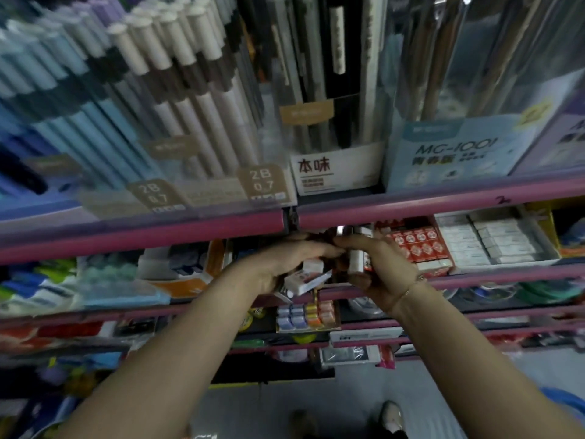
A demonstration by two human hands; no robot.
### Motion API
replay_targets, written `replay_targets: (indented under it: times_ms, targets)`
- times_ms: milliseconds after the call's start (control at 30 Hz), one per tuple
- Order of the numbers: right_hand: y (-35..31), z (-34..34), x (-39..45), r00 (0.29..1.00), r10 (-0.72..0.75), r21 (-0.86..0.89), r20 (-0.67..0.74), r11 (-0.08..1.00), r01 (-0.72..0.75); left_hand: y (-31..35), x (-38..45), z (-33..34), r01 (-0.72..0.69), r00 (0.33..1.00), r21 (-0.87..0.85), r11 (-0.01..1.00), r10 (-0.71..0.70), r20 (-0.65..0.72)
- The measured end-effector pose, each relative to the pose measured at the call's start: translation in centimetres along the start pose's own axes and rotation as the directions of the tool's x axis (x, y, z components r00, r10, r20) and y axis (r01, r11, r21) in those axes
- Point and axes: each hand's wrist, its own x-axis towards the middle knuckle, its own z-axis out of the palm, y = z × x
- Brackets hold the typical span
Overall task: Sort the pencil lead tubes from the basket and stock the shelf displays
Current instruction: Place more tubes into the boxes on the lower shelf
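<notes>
At frame centre, the left hand (278, 264) grips several white tubes (305, 278). The right hand (380, 267) curls round another tube (356, 259) (label blurred), under the pink shelf edge (443, 207).

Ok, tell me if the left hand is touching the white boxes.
Touching: the head view shows the left hand with its fingers curled round the white boxes.
</notes>
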Motion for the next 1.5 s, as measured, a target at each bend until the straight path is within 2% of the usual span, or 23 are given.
replay_targets:
  times_ms: [67, 133, 167, 233, 300, 367, 500, 667, 767, 833, 1033, 1133, 1267, 1367, 1433, 1467, 1500]
  targets:
    - [-0.2, -0.6, 0.1, 0.995, -0.052, -0.093, -0.083, 0.995, 0.044, -0.1, 0.5, -0.5, -0.008, 1.0, 0.27, 0.963, 0.009, -0.003]
    - [-0.7, -1.1, 0.2, 0.978, -0.138, -0.299, -0.157, 0.95, 0.086, 0.3, 0.8, -0.7, -0.035, 0.999, 0.55, 0.834, 0.036, 0.008]
    - [-1.1, -1.3, 0.4, 0.97, -0.178, -0.437, -0.167, 0.895, 0.089, 0.5, 1.1, -0.5, -0.057, 0.998, 0.629, 0.775, 0.055, 0.023]
    - [-1.4, -1.3, 0.9, 0.949, -0.241, -0.671, -0.203, 0.74, 0.044, 0.8, 1.7, -0.4, -0.096, 0.995, 0.704, 0.704, 0.076, 0.061]
    - [-1.5, -1.2, 1.6, 0.922, -0.301, -0.791, -0.243, 0.612, -0.009, 1.0, 2.1, -0.5, -0.11, 0.993, 0.737, 0.667, 0.098, 0.061]
    - [-1.4, -1.1, 2.3, 0.899, -0.364, -0.888, -0.245, 0.457, -0.057, 1.1, 2.4, -1.0, -0.121, 0.991, 0.801, 0.586, 0.12, 0.062]
    - [-1.0, -0.4, 2.9, 0.898, -0.368, -0.964, -0.242, 0.199, -0.178, 1.2, 2.4, -1.5, -0.175, 0.981, 0.929, 0.325, 0.143, 0.134]
    - [-1.0, 1.6, 2.9, 0.93, -0.347, -0.984, -0.124, -0.081, -0.161, 1.5, 2.2, -0.9, -0.205, 0.965, 0.979, 0.0, 0.166, 0.202]
    - [-1.0, 2.5, 2.8, 0.935, -0.338, -0.967, -0.107, -0.182, -0.177, 1.5, 2.2, -0.1, -0.161, 0.969, 0.976, -0.149, 0.164, 0.185]
    - [-1.1, 2.7, 2.7, 0.945, -0.318, -0.97, -0.079, -0.194, -0.146, 1.6, 2.3, 0.4, -0.134, 0.973, 0.973, -0.188, 0.161, 0.166]
    - [-1.7, 2.1, 2.2, 0.976, -0.218, -0.968, -0.025, -0.239, -0.078, 1.6, 2.8, 0.5, -0.064, 0.986, 0.995, -0.072, 0.149, 0.074]
    - [-1.7, 2.4, 2.0, 0.976, -0.218, -0.947, 0.02, -0.317, -0.051, 1.7, 2.9, 0.5, -0.051, 0.991, 0.999, 0.017, 0.126, 0.049]
    - [-0.9, 3.1, 2.1, 0.938, -0.329, -0.922, 0.11, -0.386, -0.028, 1.5, 2.7, 0.2, -0.034, 0.987, 0.969, 0.246, 0.159, -0.006]
    - [-1.3, 2.8, 2.3, 0.924, -0.355, -0.91, 0.144, -0.415, -0.018, 1.1, 2.7, 0.1, 0.062, 0.981, 0.902, 0.428, 0.142, -0.135]
    - [-1.8, 2.1, 2.5, 0.948, -0.3, -0.931, 0.104, -0.364, -0.013, 1.1, 2.7, -0.1, 0.118, 0.973, 0.797, 0.592, 0.092, -0.213]
    - [-2.1, 1.8, 2.7, 0.965, -0.251, -0.959, 0.081, -0.282, 0.007, 1.2, 2.7, -0.4, 0.127, 0.974, 0.733, 0.668, 0.055, -0.218]
    - [-2.3, 1.5, 2.8, 0.976, -0.207, -0.987, 0.064, -0.156, 0.032, 1.2, 2.5, -0.6, 0.145, 0.973, 0.639, 0.755, 0.01, -0.232]
